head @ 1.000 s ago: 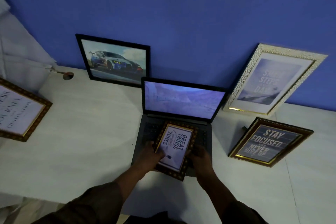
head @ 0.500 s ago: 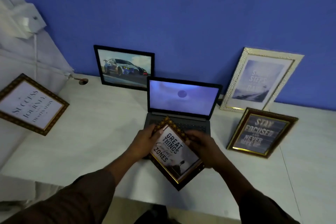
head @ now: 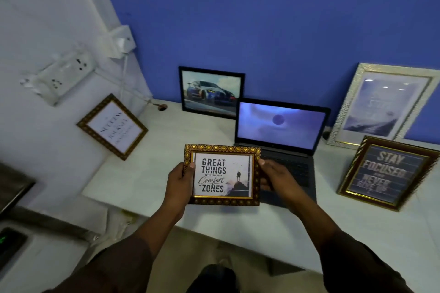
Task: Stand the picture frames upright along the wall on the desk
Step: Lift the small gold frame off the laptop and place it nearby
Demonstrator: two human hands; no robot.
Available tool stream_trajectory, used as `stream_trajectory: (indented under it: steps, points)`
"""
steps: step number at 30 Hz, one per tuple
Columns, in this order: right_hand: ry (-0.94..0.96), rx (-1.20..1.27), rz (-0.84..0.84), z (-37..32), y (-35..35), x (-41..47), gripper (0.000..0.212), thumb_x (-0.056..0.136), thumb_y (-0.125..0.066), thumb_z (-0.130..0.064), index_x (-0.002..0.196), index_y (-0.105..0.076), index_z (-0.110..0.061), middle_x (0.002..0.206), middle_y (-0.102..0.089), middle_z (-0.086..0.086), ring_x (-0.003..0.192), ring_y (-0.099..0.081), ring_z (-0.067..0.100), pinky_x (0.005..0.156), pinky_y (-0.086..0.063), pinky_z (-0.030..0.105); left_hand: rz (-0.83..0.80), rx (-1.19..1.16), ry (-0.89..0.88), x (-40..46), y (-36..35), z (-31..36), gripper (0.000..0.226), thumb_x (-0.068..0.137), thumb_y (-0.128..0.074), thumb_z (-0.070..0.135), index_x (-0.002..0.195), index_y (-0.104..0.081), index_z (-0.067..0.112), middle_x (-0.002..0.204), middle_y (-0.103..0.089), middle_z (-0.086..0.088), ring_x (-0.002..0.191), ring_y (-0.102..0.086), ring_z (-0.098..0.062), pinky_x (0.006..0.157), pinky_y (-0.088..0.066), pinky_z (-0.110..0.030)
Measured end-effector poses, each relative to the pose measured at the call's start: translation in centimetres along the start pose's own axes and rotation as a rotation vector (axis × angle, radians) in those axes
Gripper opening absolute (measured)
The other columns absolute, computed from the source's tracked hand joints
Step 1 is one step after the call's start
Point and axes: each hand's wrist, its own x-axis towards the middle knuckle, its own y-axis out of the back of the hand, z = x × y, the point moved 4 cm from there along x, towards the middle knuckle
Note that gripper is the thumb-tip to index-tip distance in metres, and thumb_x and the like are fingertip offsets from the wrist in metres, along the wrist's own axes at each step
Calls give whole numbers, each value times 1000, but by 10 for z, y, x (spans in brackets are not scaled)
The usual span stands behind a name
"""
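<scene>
A small gold-patterned frame reading "Great Things... Comfort Zones" (head: 222,175) is held level above the white desk (head: 133,181), facing me. My left hand (head: 178,184) grips its left edge and my right hand (head: 277,177) grips its right edge. A black-framed car picture (head: 211,92) stands upright against the blue wall. A tall silver frame (head: 381,105) leans on the wall at the right. In front of it stands a brown "Stay Focused" frame (head: 385,172). A gold "Success" frame (head: 112,126) rests against the white side wall at the left.
An open laptop (head: 281,126) with a lit screen sits mid-desk behind the held frame. A socket strip (head: 63,76) and a plugged adapter (head: 121,41) with cable are on the left wall. A dark device (head: 9,242) lies at the lower left.
The small frame has been lifted off the laptop keyboard and turned from tilted to level, toward me. My view has swung left and pulled back.
</scene>
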Motion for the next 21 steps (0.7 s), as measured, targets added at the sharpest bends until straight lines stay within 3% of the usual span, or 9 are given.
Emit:
stream_trajectory:
  steps: [2, 5, 8, 12, 17, 21]
  points:
    - [-13, 71, 33, -5, -25, 3, 39, 104, -47, -42, 113, -68, -11, 107, -78, 12, 96, -76, 27, 89, -60, 46, 3, -27, 13, 1, 14, 1, 30, 105, -48, 34, 109, -71, 15, 96, -80, -1, 83, -79, -18, 66, -63, -31]
    - [-66, 232, 118, -9, -56, 13, 39, 104, -49, -40, 111, -70, -9, 103, -79, 15, 94, -77, 36, 88, -59, 55, -40, -131, 45, 7, 30, 2, 37, 107, -43, 35, 115, -71, 13, 103, -81, -7, 91, -79, -27, 84, -63, -47]
    - [-107, 273, 185, -13, -80, 30, 41, 103, -49, -43, 111, -71, -9, 101, -79, 16, 92, -77, 39, 87, -57, 64, -85, -300, 212, 26, 50, -5, 52, 106, -35, 48, 117, -74, 16, 107, -80, -12, 96, -77, -32, 92, -59, -53]
    - [-111, 197, 214, -28, -120, 62, 41, 103, -47, -43, 108, -70, -10, 94, -80, 13, 85, -78, 35, 81, -61, 59, -345, -520, 432, 68, 72, -16, 73, 100, -25, 67, 133, -67, 18, 130, -70, -17, 118, -67, -40, 110, -41, -64]
    - [-55, 56, 206, -49, -175, 110, 39, 105, -43, -39, 107, -67, -8, 93, -80, 12, 80, -79, 30, 79, -63, 49, -551, -615, 430, 128, 116, -14, 76, 101, -22, 67, 146, -55, 17, 147, -56, -16, 136, -52, -40, 118, -28, -65]
    - [-42, 0, 184, -54, -212, 137, 38, 105, -43, -44, 107, -67, -15, 98, -79, 9, 85, -78, 30, 84, -62, 50, -635, -675, 489, 171, 149, -15, 81, 97, -27, 72, 148, -53, 14, 151, -51, -18, 141, -46, -40, 121, -24, -63]
